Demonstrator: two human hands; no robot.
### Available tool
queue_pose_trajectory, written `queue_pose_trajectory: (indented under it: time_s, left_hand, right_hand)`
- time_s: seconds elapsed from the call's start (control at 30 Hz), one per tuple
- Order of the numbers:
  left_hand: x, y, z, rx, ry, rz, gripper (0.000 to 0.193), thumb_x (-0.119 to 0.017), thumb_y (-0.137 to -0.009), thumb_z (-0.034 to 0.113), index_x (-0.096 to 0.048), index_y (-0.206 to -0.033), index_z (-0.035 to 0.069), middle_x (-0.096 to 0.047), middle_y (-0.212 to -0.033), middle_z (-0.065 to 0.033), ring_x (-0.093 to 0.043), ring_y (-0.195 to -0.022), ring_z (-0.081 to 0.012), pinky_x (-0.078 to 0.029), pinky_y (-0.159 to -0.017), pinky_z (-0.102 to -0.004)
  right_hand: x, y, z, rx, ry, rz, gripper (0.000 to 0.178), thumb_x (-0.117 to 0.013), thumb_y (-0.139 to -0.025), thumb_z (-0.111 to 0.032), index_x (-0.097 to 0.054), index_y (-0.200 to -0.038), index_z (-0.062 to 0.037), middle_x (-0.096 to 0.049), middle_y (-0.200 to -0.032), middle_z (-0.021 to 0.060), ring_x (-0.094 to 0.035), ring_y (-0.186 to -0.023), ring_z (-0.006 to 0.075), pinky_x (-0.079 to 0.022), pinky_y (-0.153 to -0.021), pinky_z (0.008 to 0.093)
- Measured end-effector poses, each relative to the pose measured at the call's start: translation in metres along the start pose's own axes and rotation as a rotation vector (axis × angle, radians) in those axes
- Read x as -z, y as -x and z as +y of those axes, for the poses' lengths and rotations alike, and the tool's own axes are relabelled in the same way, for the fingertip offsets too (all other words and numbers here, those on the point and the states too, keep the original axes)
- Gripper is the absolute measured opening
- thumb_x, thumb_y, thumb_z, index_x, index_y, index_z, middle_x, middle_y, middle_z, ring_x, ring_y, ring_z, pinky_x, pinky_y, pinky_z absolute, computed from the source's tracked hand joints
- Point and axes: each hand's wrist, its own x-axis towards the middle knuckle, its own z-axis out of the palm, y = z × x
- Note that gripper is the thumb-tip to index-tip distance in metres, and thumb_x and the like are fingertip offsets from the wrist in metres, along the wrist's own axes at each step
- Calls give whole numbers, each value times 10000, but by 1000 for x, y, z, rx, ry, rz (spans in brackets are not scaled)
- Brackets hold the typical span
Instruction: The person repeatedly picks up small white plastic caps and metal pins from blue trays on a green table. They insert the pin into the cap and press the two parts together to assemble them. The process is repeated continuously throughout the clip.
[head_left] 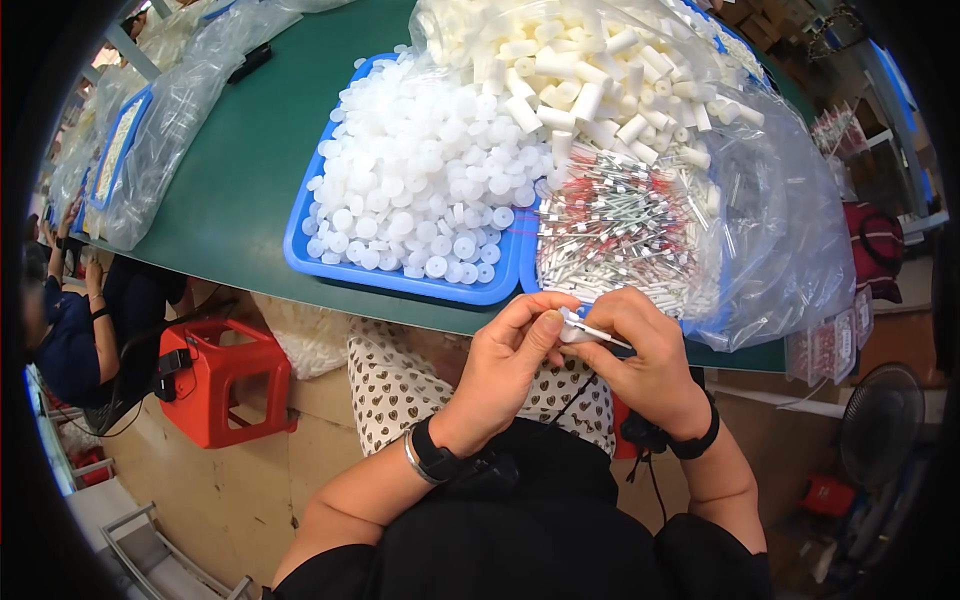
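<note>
Over the table's near edge, my two hands meet at a thin white stick point(608, 338) with a small whitish piece point(571, 317) at its left end. My left hand point(503, 362) pinches that small piece between thumb and fingertips. The fingers of my right hand point(648, 350) are closed round the stick, whose tip points right. Just beyond them, a blue tray point(530, 262) holds a heap of thin white sticks with red and silver parts point(622, 220). Small translucent white discs point(420, 180) with centre holes fill the blue tray point(400, 284) to its left.
Cream foam-like cylinders point(590, 85) are piled behind the sticks. A clear plastic bag point(785, 240) drapes over the right side of the green table point(225, 205). A red stool point(225, 385) stands at left, near another seated person point(75, 340). A fan point(880, 420) is at right.
</note>
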Motion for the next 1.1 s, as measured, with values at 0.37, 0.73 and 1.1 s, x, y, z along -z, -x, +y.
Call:
queue_pose_trajectory:
  time_s: [0.37,0.73,1.1]
  left_hand:
    - [7,-1,17,33,-128,-36,298,-524,-1034,149,-598,-1263,-27,-667,-1069,-53,-605,-862,-73,-514,-818,-226]
    - [8,0,28,141,-85,-129,366,-647,-951,86,-544,-1287,-14,-679,-1098,-154,-672,-909,-144,-550,-782,-260]
    - [11,0,14,253,145,-202,228,-495,-1038,178,-480,-1230,56,-659,-1078,-138,-570,-736,-94,-507,-661,-237]
  right_hand:
    - [12,0,5,-764,-908,-207,177,-595,-995,-160,-537,-990,7,-671,-942,119,-692,-793,141,-579,-720,265]
    - [49,-13,4,-352,-145,-184,99,-603,-966,-125,-567,-964,-33,-670,-830,84,-689,-773,138,-523,-664,285]
    - [106,-24,127,-297,778,143,239,-663,-868,-99,-591,-1084,-28,-671,-982,209,-642,-901,398,-506,-749,462]
